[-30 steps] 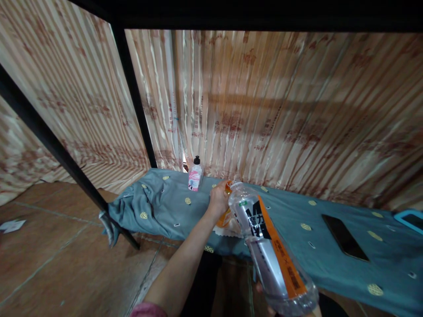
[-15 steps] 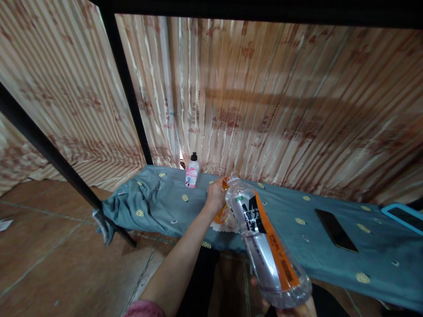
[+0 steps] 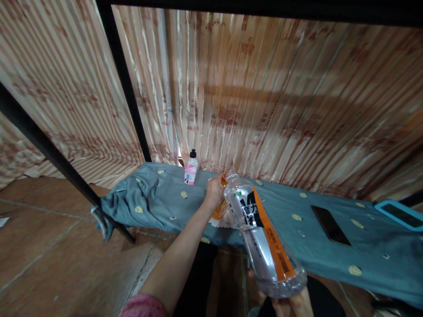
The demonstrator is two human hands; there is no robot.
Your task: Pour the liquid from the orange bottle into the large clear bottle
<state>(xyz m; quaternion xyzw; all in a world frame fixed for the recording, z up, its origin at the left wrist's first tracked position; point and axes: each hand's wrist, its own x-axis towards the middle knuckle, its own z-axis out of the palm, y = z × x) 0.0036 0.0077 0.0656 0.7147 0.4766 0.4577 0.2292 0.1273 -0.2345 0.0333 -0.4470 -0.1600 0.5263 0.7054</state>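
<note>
While the view has drifted so the bed (image 3: 330, 246) sits slightly higher than a second ago, the hands keep their hold. The clear drink bottle (image 3: 261, 237) tilts over the bed's near edge, its base gripped by the right hand (image 3: 291, 304). The left hand (image 3: 214, 191), arm outstretched, closes on the orange cap (image 3: 225, 179) at the bottle's neck.

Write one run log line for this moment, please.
left hand: grips orange cap | right hand: holds clear bottle base | bottle tilted over teal bedsheet
</note>
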